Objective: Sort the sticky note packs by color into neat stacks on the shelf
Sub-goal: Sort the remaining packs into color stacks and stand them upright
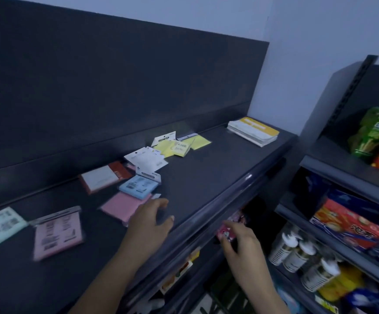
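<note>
Barely begun: no neat stacks on shelf (206,177). Yellow packs (179,146) clustered well behind pink pack (125,208). Left hand (152,223) relaxed, empty, just beside pink pack. Right hand (240,242), right of it, pinches red pack (225,231).

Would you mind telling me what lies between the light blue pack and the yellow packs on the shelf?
In the head view, a small overlapping pile of white packs lies between the light blue pack and the yellow packs.
</note>
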`<state>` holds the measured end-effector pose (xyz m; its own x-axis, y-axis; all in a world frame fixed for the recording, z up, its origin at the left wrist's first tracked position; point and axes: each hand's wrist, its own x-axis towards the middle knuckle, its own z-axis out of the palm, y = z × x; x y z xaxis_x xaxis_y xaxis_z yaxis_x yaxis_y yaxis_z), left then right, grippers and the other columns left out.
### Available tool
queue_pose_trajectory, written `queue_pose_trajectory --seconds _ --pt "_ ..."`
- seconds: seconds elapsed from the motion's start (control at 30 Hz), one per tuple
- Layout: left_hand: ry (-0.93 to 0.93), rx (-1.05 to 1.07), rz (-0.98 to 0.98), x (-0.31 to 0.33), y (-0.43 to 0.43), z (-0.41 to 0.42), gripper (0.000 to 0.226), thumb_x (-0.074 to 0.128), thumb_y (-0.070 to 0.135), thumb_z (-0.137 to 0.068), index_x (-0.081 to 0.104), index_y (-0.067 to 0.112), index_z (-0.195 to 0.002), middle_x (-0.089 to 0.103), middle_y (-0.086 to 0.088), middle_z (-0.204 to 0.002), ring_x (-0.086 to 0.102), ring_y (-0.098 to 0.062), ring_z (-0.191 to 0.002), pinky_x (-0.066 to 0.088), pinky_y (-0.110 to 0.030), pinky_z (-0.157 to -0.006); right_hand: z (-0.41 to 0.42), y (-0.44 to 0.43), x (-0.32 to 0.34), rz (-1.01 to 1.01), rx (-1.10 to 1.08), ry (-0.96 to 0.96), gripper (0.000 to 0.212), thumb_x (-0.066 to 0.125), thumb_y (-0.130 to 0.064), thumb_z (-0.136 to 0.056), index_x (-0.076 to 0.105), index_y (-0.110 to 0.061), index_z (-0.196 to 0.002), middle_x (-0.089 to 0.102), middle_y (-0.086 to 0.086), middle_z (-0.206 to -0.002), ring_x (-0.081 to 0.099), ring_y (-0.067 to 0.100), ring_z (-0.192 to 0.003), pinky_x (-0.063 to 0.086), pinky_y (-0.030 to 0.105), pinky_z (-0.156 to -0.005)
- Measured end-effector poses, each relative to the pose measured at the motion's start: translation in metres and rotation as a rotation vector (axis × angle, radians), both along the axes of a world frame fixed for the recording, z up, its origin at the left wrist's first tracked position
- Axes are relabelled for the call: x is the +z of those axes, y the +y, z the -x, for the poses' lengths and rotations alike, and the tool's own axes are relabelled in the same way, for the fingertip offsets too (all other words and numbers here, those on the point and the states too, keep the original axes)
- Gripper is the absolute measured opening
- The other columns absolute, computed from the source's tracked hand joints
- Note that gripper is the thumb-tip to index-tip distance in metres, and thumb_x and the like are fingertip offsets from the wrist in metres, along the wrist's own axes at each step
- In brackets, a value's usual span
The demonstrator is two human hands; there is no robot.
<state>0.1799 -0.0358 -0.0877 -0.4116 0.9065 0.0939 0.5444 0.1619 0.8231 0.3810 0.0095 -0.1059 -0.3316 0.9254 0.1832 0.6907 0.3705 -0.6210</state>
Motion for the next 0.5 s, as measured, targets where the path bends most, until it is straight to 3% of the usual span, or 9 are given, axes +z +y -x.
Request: queue_pose_trajectory --seconds 0.13,0.27,0.5 --pt "0.044 0.070 -0.064 0.007 0.051 0.028 0.033 0.060 0.019 -0.088 0.057 0.016 -0.120 0.056 0.007 -0.119 0.049 -0.011 -0.114 0.037 -0.023 -0.094 0.029 0.059 -0.001 -0.036 0.035 0.003 0.034 0.057 -0.018 -0.091 0.055 -0.017 -0.125 0.051 -0.010 -0.110 0.047 0.010 -0.110 0.039 0.026 -0.099" --pt "0.060 0.172 -0.084 0.014 0.101 0.053 0.036 0.059 0.016 -0.088 0.055 0.013 -0.124 0.057 0.000 -0.124 0.048 -0.017 -0.118 0.037 -0.029 -0.098 0.053 0.117 0.005 -0.068 0.091 -0.073 0.034 0.058 -0.015 -0.090 0.056 -0.016 -0.124 0.055 -0.002 -0.121 0.041 0.013 -0.122 0.030 0.022 -0.104" --pt "0.192 0.183 0.149 0.013 0.188 0.083 0.047 0.057 0.022 -0.089 0.047 0.006 -0.132 0.051 -0.012 -0.133 0.042 -0.028 -0.126 0.035 -0.035 -0.101 0.080 0.194 0.010 -0.024 0.116 0.001 0.036 0.056 -0.003 -0.088 0.057 -0.014 -0.122 0.054 -0.004 -0.118 0.039 0.014 -0.126 0.029 0.024 -0.108"
